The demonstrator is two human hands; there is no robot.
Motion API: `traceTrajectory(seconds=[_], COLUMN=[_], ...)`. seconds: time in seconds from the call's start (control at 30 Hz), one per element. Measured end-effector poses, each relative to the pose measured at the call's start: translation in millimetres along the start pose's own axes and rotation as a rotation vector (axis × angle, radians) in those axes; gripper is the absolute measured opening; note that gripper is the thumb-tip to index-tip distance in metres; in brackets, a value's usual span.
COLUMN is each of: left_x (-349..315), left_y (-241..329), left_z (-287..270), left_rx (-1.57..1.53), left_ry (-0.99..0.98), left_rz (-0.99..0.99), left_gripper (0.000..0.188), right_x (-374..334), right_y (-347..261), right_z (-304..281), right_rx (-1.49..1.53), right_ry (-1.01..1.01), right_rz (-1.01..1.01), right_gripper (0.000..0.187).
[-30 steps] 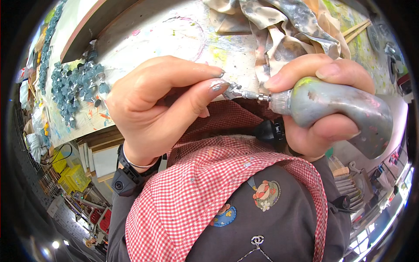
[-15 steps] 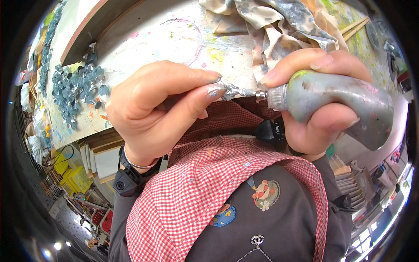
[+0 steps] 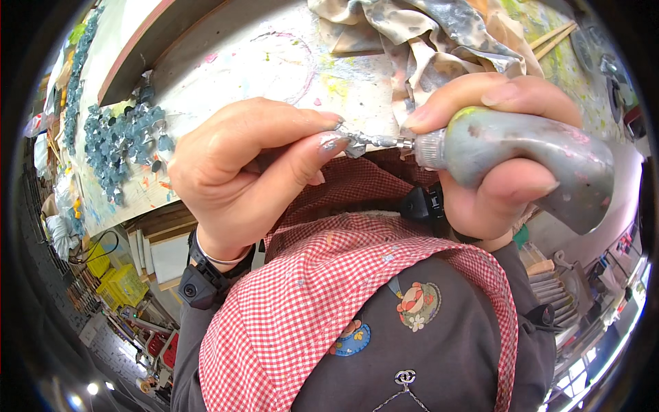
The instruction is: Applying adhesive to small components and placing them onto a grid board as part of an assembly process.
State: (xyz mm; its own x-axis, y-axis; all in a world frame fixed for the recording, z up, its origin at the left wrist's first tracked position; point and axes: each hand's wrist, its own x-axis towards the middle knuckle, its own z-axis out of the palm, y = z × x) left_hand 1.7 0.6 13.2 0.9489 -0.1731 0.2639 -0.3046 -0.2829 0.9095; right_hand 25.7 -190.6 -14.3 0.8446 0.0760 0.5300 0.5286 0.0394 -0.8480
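Between the thumb and forefinger of my left hand (image 3: pixel 237 161) is a small grey paint-coated piece (image 3: pixel 365 142); its exact kind I cannot make out. My right hand (image 3: pixel 498 199) wraps round a soft grey squeeze bottle (image 3: pixel 549 141), tipped sideways and dented by the grip. Its ribbed cap (image 3: pixel 431 150) faces left, and a thin metal nozzle (image 3: pixel 406 143) meets or nearly meets the right end of the piece. Grey smears mark the left fingertips. Both hands are above the near edge of a paint-stained table (image 3: pixel 240 72).
Many small blue-grey pieces (image 3: pixel 120 147) lie heaped on the table's left, beside a wood-edged board (image 3: pixel 141 48). Crumpled stained cloth (image 3: pixel 439 41) sits behind the bottle, with wooden sticks (image 3: pixel 552 41) to its right. A yellow crate (image 3: pixel 123 283) stands lower left.
The bottle and nozzle have shifted slightly left. My left fingertips have also moved a little left, and more of the grey piece shows beyond them.
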Motion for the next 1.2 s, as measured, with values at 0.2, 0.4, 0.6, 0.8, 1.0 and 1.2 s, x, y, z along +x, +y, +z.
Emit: traceTrajectory(seconds=[0.2,0.4,0.6,0.8,1.0,1.2], left_x=[-0.9,-1.7,-1.3,-2.0,-0.5,2.1], left_y=[-0.4,0.3,2.4,-3.8,-3.9,-9.8], left_z=[0.8,0.9,0.5,2.1,0.1,0.5], left_rx=[-0.091,-0.164,-0.179,-0.19,-0.122,-0.064], left_ry=[0.035,0.067,0.063,0.119,0.095,0.07], left_rz=[-0.039,-0.115,-0.146,-0.106,-0.036,-0.019], left_gripper=[0.01,0.009,0.009,0.015,0.024,0.024], right_x=[1.4,2.3,-0.5,0.4,0.4,1.4], right_y=[-7.1,-6.2,-4.4,14.8,11.8,1.6], right_z=[-0.2,-1.0,-1.6,2.3,-3.2,-4.1], right_rx=[-0.102,-0.13,-0.164,0.175,0.292,0.221], right_ry=[-0.002,-0.011,-0.022,0.103,0.052,0.002], right_rz=[-0.013,-0.107,-0.189,-0.326,-0.247,0.02], right_gripper=[0.058,0.056,0.055,0.055,0.056,0.055])
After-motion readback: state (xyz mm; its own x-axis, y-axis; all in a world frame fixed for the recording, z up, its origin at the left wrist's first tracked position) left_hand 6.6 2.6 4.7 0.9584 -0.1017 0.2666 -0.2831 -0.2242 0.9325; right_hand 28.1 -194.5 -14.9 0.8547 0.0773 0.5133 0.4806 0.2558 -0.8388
